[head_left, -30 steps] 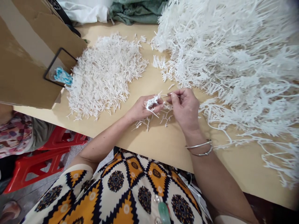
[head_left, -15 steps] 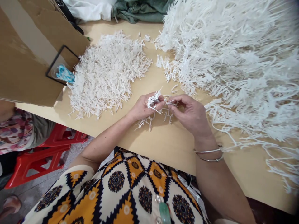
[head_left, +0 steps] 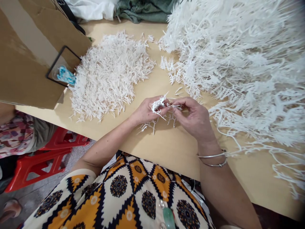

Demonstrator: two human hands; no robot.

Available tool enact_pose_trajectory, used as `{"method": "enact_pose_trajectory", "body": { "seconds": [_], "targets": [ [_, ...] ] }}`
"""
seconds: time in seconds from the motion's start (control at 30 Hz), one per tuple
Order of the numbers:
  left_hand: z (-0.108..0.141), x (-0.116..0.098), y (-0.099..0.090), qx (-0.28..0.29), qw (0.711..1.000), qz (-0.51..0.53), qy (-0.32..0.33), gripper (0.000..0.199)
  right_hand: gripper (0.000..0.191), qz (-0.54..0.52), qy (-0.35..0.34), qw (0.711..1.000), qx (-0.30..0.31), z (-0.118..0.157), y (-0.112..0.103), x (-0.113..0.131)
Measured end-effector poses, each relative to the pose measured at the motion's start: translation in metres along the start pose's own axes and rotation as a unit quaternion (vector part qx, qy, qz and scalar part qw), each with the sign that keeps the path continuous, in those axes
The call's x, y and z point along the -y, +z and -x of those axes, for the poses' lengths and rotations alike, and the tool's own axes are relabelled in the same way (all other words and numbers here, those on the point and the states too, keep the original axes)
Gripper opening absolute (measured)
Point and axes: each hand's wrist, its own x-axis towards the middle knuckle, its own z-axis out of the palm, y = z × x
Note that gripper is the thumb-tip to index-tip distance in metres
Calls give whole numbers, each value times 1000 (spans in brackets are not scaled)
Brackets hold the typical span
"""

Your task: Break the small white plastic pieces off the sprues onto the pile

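Note:
Over the table's near part, my left hand [head_left: 145,110] is closed around a bunch of white branching plastic pieces [head_left: 157,105]. Thin white sprigs [head_left: 148,126] hang below its fingers. My right hand [head_left: 190,113] pinches white stems close to the left fingertips, thumb and forefinger together. The fingertips of both hands nearly meet, and the exact join between the pieces there is too small to make out. Beyond my left hand lies a heap of short white sprigs [head_left: 114,73]. A larger pile of long white branching pieces [head_left: 238,70] spreads to the right.
A cardboard box [head_left: 40,51] stands at the left on the tan table [head_left: 166,149], with a black frame and blue-white item beside it. White and green cloths [head_left: 143,10] lie at the back. Red stools [head_left: 40,165] and a seated person are at the left.
The white bunch in my left hand has turned and shifted slightly to the right. My right fingers have moved a little against the stems. Both hands keep their hold.

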Motion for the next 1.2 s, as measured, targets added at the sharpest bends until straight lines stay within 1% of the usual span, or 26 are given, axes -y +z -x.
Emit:
{"method": "enact_pose_trajectory", "body": {
  "seconds": [0.17,0.23,0.33,0.4,0.47,0.53,0.57,0.6,0.63,0.7,0.77,0.83,0.93,1.0,1.1,1.2],
  "targets": [
    [0,6,-1,13,1000,-22,7,35,11,-8,2,1000,24,0,0,1],
    [-1,8,0,14,999,-27,13,35,9,14,3,1000,22,0,0,1],
    [-1,7,-1,7,999,-40,18,36,7,75,-9,997,10,1,4,0],
    [-1,4,-1,7,999,-41,23,37,8,104,-11,994,-20,0,8,-2],
    [0,0,-1,37,998,-36,21,37,7,112,9,991,-77,-2,11,-8],
    [2,-4,-1,71,997,-31,15,35,5,96,39,987,-127,-6,12,-15],
    [2,-5,0,75,997,-29,12,34,4,82,51,985,-141,-7,12,-18],
    [2,-6,0,67,997,-25,11,34,5,66,58,986,-145,-8,12,-20],
    [2,-6,0,52,998,-19,12,34,7,48,61,987,-140,-9,11,-20],
    [1,-6,-1,22,1000,-4,12,34,17,6,58,990,-130,-8,10,-17],
    [-1,-5,-2,7,1000,4,11,36,27,-40,58,991,-118,-6,6,-10],
    [-2,-5,-3,0,1000,3,4,39,30,-76,52,992,-89,-5,-1,-3],
    [-3,-6,-4,-7,1000,3,-9,43,29,-83,15,996,-11,-3,-8,1],
    [-3,-7,-4,-10,1000,7,-12,44,24,-62,-2,998,16,-3,-9,-1],
    [-3,-6,-3,-11,1000,12,-23,47,14,-23,15,1000,1,-2,-4,-5],
    [-3,-6,-3,-11,999,21,-41,48,12,-24,34,999,-9,-1,0,-6]
  ]
}}
